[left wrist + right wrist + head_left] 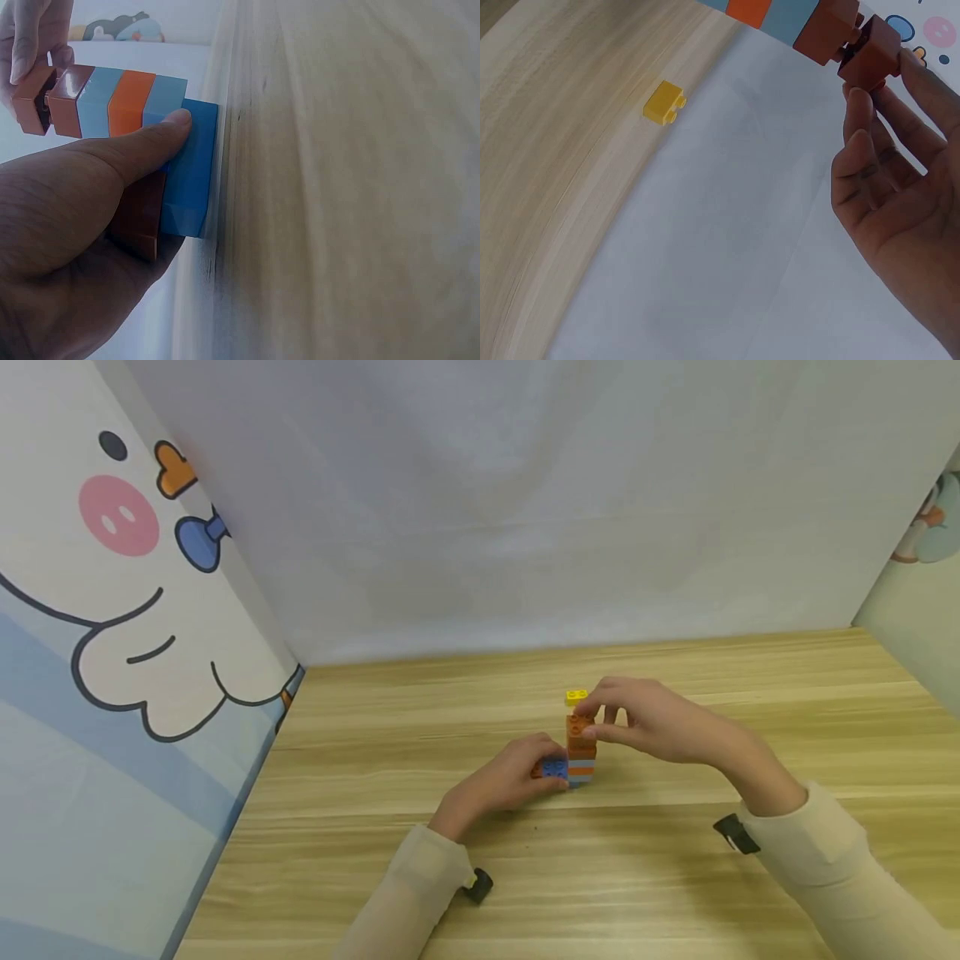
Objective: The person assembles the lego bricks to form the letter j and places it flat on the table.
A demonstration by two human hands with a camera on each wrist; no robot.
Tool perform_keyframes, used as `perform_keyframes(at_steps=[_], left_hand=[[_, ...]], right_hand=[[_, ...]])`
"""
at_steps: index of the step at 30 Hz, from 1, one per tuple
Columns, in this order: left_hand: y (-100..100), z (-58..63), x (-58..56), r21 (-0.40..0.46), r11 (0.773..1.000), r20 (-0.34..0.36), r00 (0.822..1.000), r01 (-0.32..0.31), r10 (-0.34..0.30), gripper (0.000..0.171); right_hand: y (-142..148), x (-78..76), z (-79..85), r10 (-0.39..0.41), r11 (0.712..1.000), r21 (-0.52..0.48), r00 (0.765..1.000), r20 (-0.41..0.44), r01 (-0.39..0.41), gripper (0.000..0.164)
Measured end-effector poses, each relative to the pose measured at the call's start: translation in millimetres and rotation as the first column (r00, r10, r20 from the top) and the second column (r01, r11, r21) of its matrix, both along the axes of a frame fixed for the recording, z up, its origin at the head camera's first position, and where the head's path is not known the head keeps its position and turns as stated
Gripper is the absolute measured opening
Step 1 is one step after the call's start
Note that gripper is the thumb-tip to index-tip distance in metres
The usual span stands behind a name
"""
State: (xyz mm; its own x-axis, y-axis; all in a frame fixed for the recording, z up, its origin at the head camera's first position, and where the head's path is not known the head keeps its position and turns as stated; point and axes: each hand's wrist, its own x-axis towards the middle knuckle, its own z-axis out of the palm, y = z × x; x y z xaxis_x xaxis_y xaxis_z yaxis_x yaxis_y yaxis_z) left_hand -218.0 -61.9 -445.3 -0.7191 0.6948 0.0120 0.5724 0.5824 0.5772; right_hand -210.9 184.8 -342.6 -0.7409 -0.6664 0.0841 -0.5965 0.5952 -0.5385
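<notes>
A tower of toy building bricks stands on the wooden table, with grey-blue, orange and brown layers above a longer blue brick. My left hand grips the tower's foot, its thumb lying along the lower layers. Another brown brick sits on the blue one, partly hidden by that hand. At the top, my right hand pinches a brown brick between thumb and fingers. This brick tilts slightly over the brown layer, its studs partly meeting it and a narrow gap showing.
Behind the tower lies a single yellow brick on the table. A pale cloth wall rises at the table's back edge, and a cartoon-printed panel borders the left side.
</notes>
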Motion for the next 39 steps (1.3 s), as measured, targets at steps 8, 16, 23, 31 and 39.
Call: perform_keyframes(at_steps=[8,16,23,31,39], left_hand=[[2.5,1.1,-0.2,-0.008,1.000,0.012,1.000,-0.004,0.004,0.040],[2.4,-1.1,-1.5,-0.017,1.000,0.018,1.000,-0.013,0.013,0.039],[1.9,0.8,-1.0,-0.012,1.000,0.025,1.000,-0.012,0.012,0.039],[2.2,2.9,-1.0,-0.012,1.000,0.020,1.000,-0.017,0.018,0.038],[3.5,2.1,0.1,-0.018,1.000,0.030,0.999,-0.019,0.020,0.038]], right_hand=[[0.9,1.8,-1.4,0.013,1.000,0.020,1.000,-0.023,-0.012,0.023],[-0.8,2.9,-2.8,0.023,1.000,-0.002,0.999,-0.042,-0.023,0.025],[-5.8,4.6,-2.9,0.012,0.998,0.059,0.995,-0.097,-0.006,0.025],[-4.9,5.3,-6.3,-0.010,0.999,0.044,0.996,-0.089,0.014,0.026],[-5.7,11.3,-15.1,-0.063,0.998,0.011,0.994,-0.091,0.064,0.028]])
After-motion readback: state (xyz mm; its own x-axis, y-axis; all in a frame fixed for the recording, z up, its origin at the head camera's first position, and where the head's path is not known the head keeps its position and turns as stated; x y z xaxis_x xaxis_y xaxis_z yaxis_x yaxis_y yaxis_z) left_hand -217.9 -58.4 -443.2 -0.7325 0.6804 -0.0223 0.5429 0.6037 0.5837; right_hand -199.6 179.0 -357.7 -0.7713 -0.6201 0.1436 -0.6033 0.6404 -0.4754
